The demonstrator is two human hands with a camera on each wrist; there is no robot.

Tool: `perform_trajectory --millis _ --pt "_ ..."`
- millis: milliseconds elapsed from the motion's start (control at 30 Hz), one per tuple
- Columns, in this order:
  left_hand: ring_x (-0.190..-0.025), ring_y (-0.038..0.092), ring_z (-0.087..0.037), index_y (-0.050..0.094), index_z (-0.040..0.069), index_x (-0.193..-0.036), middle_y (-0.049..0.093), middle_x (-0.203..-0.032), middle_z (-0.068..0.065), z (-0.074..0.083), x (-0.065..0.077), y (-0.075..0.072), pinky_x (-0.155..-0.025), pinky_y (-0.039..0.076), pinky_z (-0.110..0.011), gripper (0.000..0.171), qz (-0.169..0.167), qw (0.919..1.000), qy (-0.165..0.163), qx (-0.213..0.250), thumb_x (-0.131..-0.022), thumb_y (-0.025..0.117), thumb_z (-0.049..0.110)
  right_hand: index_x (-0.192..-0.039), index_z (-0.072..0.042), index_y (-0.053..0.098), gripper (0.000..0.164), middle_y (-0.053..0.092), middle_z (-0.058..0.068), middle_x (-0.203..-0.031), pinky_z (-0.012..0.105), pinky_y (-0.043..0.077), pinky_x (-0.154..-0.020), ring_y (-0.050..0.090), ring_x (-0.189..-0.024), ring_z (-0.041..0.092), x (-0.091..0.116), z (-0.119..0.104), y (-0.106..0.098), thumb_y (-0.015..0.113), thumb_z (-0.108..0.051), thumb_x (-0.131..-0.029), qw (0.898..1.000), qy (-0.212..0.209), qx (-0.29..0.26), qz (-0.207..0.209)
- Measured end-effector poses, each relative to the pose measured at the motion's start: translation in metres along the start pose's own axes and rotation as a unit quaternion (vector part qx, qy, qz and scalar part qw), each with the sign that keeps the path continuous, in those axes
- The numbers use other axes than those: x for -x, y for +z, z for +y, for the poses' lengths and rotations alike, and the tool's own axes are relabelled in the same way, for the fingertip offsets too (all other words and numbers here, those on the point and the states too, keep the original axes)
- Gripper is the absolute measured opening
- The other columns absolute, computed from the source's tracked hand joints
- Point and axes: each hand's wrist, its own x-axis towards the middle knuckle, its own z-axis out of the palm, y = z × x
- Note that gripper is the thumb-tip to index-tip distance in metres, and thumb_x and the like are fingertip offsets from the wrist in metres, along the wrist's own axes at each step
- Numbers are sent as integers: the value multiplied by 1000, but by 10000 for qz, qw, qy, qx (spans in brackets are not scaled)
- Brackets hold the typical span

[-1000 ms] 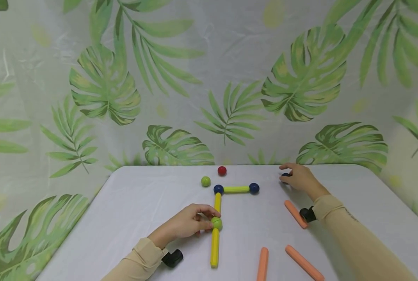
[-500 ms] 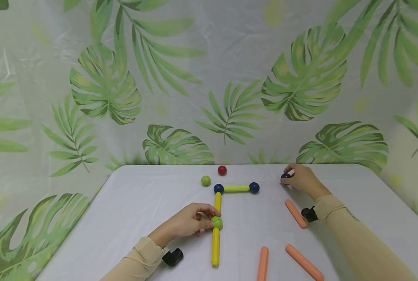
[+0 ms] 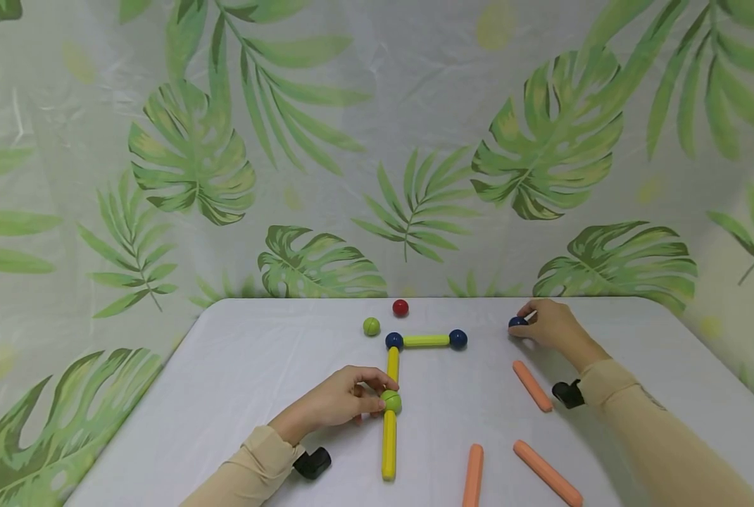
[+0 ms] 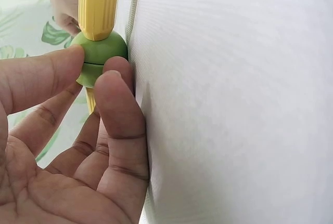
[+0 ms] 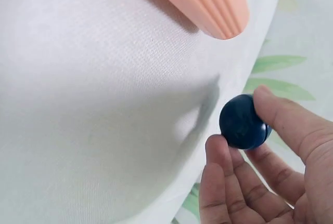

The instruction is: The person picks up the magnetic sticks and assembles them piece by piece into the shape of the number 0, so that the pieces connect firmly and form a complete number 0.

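Note:
My left hand [image 3: 338, 399] pinches a green ball [image 3: 391, 402] between thumb and fingers. One yellow ribbed rod [image 3: 388, 447] runs from that ball toward me, and another yellow rod [image 3: 393, 366] leads away to a blue ball [image 3: 394, 341]. From there a yellow-green rod [image 3: 426, 341] extends right to a second blue ball [image 3: 457, 339]. At the far right, my right hand [image 3: 554, 326] holds a loose blue ball [image 5: 243, 121] between thumb and fingertips. The right wrist view shows it clearly, with a salmon rod [image 5: 208, 0] nearby.
A red ball [image 3: 400, 308] and a green ball [image 3: 371, 326] lie near the table's back edge. Three salmon rods are on the right: one under the right wrist [image 3: 531, 386], one lower right [image 3: 548, 473], and one front middle [image 3: 474, 475]. A leaf-print curtain [image 3: 415, 141] hangs behind the white table [image 3: 256, 345].
My right hand has shifted slightly right and toward me, with the blue ball in its fingers. My left hand keeps its grip on the green ball without visible movement.

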Motion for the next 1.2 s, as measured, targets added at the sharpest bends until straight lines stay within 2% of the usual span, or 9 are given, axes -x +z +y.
perform_trajectory --millis 167,333,633,767,933,1200 --pt "-82 66 -14 75 11 -128 64 -110 -5 -1 -1 0 -62 50 -25 26 5 10000 -4 8 -102 71 7 -120 6 70 48 74 27 -109 44 57 -75 69 -96 37 9 0 -2 82 -35 -95 9997 -245 31 63" --pt "-81 65 -14 75 11 -128 65 -109 -4 -2 -2 -1 -62 50 -26 26 1 10000 -21 5 -103 71 7 -122 3 71 48 75 23 -107 39 56 -71 69 -91 33 22 -5 -1 81 -36 -96 9993 -362 -39 13" --pt "-80 64 -15 75 11 -127 65 -109 -4 -2 -2 -1 -62 50 -26 25 -3 10000 4 -70 -102 71 7 -114 -5 76 39 69 4 -89 30 44 -65 56 -77 18 56 -30 6 84 -37 -93 9953 -911 -262 200" --pt "-80 65 -15 75 11 -127 65 -109 -4 -1 -2 -1 -62 50 -26 25 -4 10000 20 -57 -102 71 7 -112 -9 76 35 66 -1 -87 28 46 -67 57 -78 14 72 -45 12 85 -37 -93 9935 -1063 -364 182" --pt "-80 64 -15 76 12 -125 65 -108 -4 -1 -2 -1 -61 49 -26 24 0 10000 28 -44 -102 72 7 -111 -11 76 33 67 -3 -90 25 49 -70 60 -81 10 92 -64 20 86 -36 -92 9894 -1333 -585 -6" --pt "-72 59 -14 76 11 -125 66 -106 -4 0 -3 -2 -57 45 -24 24 -39 10000 63 -43 -102 72 7 -109 -12 74 29 65 -7 -88 22 49 -70 57 -78 1 116 -84 35 85 -34 -93 9750 -1911 -976 -580"
